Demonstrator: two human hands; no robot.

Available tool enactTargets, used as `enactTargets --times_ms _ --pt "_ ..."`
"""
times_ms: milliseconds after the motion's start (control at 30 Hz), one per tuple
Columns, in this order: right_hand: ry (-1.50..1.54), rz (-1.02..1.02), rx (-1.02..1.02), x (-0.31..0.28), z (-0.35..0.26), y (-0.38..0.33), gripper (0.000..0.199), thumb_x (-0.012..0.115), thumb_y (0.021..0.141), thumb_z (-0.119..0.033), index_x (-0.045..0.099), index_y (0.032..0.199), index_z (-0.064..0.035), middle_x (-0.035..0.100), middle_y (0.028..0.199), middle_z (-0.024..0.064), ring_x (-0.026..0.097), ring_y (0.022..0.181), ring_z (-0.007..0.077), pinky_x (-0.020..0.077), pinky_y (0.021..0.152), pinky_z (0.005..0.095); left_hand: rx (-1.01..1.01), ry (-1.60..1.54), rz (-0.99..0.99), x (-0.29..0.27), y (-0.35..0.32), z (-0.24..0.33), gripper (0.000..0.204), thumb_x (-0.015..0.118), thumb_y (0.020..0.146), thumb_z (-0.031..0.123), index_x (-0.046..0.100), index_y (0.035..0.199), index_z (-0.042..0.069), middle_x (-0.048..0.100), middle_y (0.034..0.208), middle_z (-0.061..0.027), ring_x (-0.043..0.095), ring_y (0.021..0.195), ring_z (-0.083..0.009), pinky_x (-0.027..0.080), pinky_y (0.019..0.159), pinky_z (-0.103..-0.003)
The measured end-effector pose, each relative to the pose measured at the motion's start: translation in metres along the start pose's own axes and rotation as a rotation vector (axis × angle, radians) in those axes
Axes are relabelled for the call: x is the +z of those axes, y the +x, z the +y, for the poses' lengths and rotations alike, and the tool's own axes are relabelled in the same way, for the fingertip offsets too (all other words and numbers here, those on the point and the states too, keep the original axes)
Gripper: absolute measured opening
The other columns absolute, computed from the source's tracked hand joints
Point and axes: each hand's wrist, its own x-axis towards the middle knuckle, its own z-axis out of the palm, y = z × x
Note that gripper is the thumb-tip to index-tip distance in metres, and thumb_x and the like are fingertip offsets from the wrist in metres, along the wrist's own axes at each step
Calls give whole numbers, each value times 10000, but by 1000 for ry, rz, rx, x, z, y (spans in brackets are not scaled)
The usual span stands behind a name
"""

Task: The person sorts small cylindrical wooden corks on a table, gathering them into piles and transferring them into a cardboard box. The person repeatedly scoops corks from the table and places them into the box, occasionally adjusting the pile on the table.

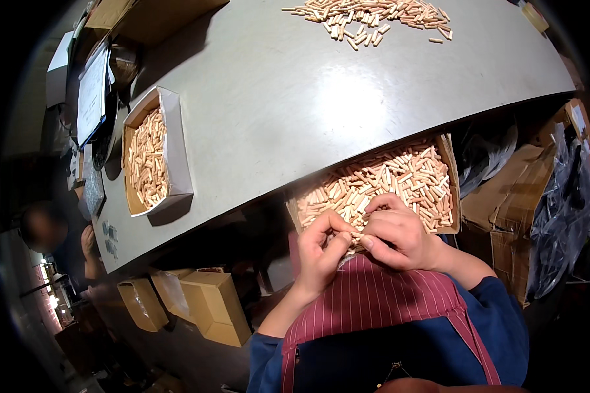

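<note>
My left hand (pixel 320 254) and my right hand (pixel 401 237) meet over the near edge of a cardboard box (pixel 455 190) full of short, pale wooden dowels (pixel 400 171). Thumb and forefinger of each hand are pinched together, and one small wooden dowel (pixel 356 234) shows between the fingertips. The fingers partly cover it. Below the hands, the box's near side is hidden by them and by my striped red apron (pixel 380 295).
A white box (pixel 177 141) of dowels stands on the grey table (pixel 255 98) at left. Loose dowels (pixel 373 16) lie at the far edge. Empty cartons (pixel 219 308) sit below left. A carton (pixel 511 209) with plastic film stands right. Another person's hand (pixel 87 241) shows far left.
</note>
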Motion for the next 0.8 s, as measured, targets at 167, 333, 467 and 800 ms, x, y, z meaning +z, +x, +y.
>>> enactTargets --times_ms 167,333,467,800 --pt "205 -65 209 -2 -3 -2 174 651 1020 -108 684 896 9 644 824 101 613 949 316 520 922 424 8 39 -4 -5 -3 0 63 638 970 42 671 973 -11 653 844 9 538 769 -36 429 694 -220" --pt "316 -101 316 -1 -3 -4 200 646 1044 -126 689 914 20 656 858 105 606 1006 293 512 886 386 39 52 11 -8 -3 -7 91 649 989 70 681 974 -14 654 826 7 542 770 -36 427 683 -215" --pt "333 -110 350 0 -4 -3 188 654 1031 -114 692 900 16 663 862 103 614 963 281 515 860 385 31 53 3 -11 -3 -3 109 676 1009 90 687 969 -11 652 805 6 549 747 -41 428 665 -217" --pt "-61 -49 64 -5 -4 1 137 799 887 -93 692 819 -43 636 753 60 613 754 263 489 852 386 186 191 427 -41 4 6 187 627 1071 165 629 909 73 570 774 31 470 619 -36 350 546 -213"
